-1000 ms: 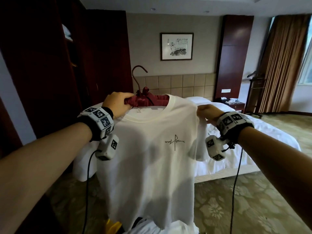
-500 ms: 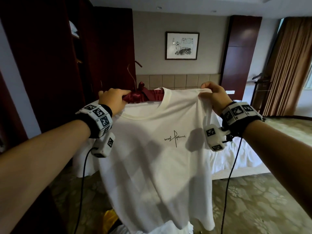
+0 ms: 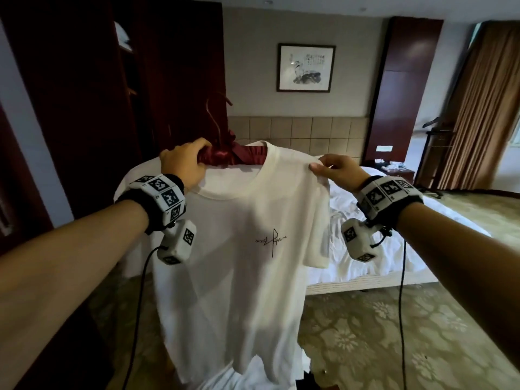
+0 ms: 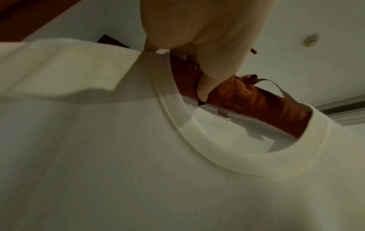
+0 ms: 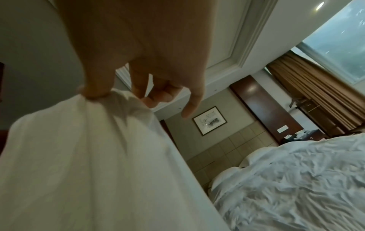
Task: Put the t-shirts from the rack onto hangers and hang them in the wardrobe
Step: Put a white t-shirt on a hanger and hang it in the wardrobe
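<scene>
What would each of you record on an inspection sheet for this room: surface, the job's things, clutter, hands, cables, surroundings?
Surface: floral carpet.
Job's things: white t-shirt on a red padded hanger, held up in the air.
Clutter: more white cloth below the shirt.
Hands: left hand grips the hanger; right hand pinches the shirt's shoulder.
Cables: black cables hang from both wrist cameras.
Surroundings: unmade bed, framed picture, curtains, dark wardrobe.

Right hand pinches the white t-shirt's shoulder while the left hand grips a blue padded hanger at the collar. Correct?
Not quite: the hanger is dark red, as the head view shows. The right hand does pinch the t-shirt shoulder; the left hand grips the hanger.
</scene>
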Motion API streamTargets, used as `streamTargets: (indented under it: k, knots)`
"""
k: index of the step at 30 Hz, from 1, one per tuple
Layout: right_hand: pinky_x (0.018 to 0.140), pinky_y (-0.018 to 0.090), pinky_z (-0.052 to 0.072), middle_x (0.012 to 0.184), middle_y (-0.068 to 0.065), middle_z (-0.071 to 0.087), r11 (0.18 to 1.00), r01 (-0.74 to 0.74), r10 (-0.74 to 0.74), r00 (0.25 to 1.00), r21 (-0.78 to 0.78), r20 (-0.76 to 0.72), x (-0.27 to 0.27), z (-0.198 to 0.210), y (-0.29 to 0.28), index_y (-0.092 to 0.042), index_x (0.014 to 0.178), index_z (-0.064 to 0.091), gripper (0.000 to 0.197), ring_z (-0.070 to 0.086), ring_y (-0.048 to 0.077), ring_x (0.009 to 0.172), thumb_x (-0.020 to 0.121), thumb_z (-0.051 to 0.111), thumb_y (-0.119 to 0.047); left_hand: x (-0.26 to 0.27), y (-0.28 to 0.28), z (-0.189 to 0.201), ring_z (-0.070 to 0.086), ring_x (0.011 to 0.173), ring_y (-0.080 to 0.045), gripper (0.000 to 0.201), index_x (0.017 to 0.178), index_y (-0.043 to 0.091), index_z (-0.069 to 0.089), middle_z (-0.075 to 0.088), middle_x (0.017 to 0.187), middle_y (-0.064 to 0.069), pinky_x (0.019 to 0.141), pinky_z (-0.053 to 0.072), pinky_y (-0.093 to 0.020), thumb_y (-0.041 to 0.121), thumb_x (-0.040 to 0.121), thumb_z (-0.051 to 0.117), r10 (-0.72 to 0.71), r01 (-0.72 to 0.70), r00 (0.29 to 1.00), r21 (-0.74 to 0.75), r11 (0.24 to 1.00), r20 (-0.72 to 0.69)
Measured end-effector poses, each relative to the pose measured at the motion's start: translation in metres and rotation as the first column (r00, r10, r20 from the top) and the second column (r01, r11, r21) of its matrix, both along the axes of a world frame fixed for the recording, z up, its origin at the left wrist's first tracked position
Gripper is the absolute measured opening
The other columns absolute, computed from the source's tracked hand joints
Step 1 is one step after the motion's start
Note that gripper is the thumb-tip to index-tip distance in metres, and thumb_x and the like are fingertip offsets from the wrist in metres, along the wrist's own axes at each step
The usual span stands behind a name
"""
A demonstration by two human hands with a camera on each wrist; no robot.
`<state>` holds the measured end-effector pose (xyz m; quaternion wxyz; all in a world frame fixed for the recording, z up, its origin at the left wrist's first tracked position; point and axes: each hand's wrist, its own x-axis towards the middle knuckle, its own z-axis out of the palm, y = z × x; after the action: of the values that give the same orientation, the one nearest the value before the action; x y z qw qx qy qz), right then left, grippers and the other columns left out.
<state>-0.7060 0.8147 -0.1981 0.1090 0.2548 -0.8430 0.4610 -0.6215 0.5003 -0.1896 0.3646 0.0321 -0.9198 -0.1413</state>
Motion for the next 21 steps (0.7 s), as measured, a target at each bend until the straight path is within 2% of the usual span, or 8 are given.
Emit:
streamTargets:
  k: [3,7,10,11,13,16,19,21]
  knots:
    - [0.077,0.022,0.045,0.111,0.002,0.054,0.996,-0.052,0.048,0.997,0.076,0.057,0.009,0.000,-0.014,-0.018,0.122,0.055,0.049,0.056,0.010,0.088,0.078,0.075,-0.028,0.012,-0.004,-0.008,0.061,0.103,-0.029,0.036,0.116,0.027,0.059,0.069,0.104,-0.004,0.096,0.042,-0.046,0.013,0.083,0.059,-0.004,0.003,1.000,0.021,1.000,0.030]
    - [0.097,0.036,0.043,0.118,0.007,0.062,0.913,-0.033,0.098,0.985,0.406,-0.141,0.019,0.003,-0.040,-0.016,0.125,0.053,0.064,0.056,0.023,0.109,0.071,0.080,-0.034,0.020,0.016,-0.011,0.061,0.104,-0.023,0.029,0.107,0.032,0.062,0.068,0.102,0.004,0.097,0.039,-0.048,0.023,0.080,0.067,-0.114,0.113,0.991,0.016,0.993,0.074]
    - [0.086,0.029,0.044,0.108,0.005,0.064,0.829,-0.043,0.192,0.958,0.557,-0.211,0.034,-0.001,-0.087,-0.016,0.116,0.057,0.051,0.059,0.025,0.104,0.073,0.078,-0.032,0.043,0.009,-0.016,0.060,0.106,-0.022,0.033,0.106,0.027,0.065,0.068,0.104,0.003,0.098,0.040,-0.048,0.016,0.076,0.072,-0.158,0.154,0.984,0.056,0.987,0.086]
    - [0.081,0.028,0.043,0.101,0.003,0.064,0.808,-0.181,0.334,0.925,0.561,-0.181,0.067,-0.008,-0.142,-0.017,0.107,0.059,0.039,0.060,0.025,0.101,0.074,0.077,-0.029,0.108,-0.018,-0.017,0.059,0.107,-0.022,0.036,0.109,0.025,0.065,0.067,0.106,0.001,0.100,0.040,-0.046,0.015,0.075,0.073,-0.023,0.011,0.990,0.085,0.996,0.138]
    - [0.075,0.028,0.041,0.089,-0.003,0.058,0.803,-0.186,0.346,0.919,0.566,-0.188,0.075,-0.009,-0.145,-0.025,0.094,0.057,0.022,0.060,0.024,0.094,0.077,0.073,-0.026,0.109,-0.033,-0.016,0.057,0.111,-0.020,0.047,0.119,0.020,0.060,0.064,0.112,-0.002,0.102,0.041,-0.039,0.017,0.074,0.077,-0.064,0.040,0.985,0.147,0.988,0.159]
    - [0.078,0.030,0.045,0.085,-0.006,0.058,0.831,-0.170,0.301,0.938,0.529,-0.172,0.056,-0.017,-0.130,-0.026,0.091,0.061,0.019,0.058,0.019,0.087,0.076,0.074,-0.024,0.118,-0.045,-0.011,0.054,0.111,-0.016,0.059,0.129,0.021,0.052,0.060,0.116,-0.002,0.100,0.042,-0.034,0.033,0.076,0.075,-0.061,-0.002,0.947,0.196,0.981,0.316]
    - [0.075,0.024,0.039,0.088,-0.001,0.063,0.853,-0.210,0.318,0.935,0.477,-0.157,0.054,-0.016,-0.126,-0.018,0.094,0.067,0.022,0.058,0.017,0.087,0.074,0.076,-0.018,0.135,-0.073,-0.011,0.058,0.109,-0.015,0.037,0.123,0.013,0.059,0.064,0.115,-0.003,0.093,0.040,-0.024,0.030,0.090,0.061,-0.084,0.006,0.920,0.201,0.979,0.382]
    - [0.077,0.021,0.036,0.091,-0.003,0.062,0.859,-0.266,0.360,0.922,0.438,-0.145,0.066,-0.012,-0.136,-0.016,0.100,0.067,0.028,0.057,0.015,0.088,0.073,0.076,-0.015,0.157,-0.088,-0.018,0.059,0.103,-0.005,0.027,0.117,0.008,0.064,0.066,0.112,-0.004,0.091,0.039,-0.021,0.021,0.094,0.054,-0.111,0.040,0.932,0.206,0.978,0.344]
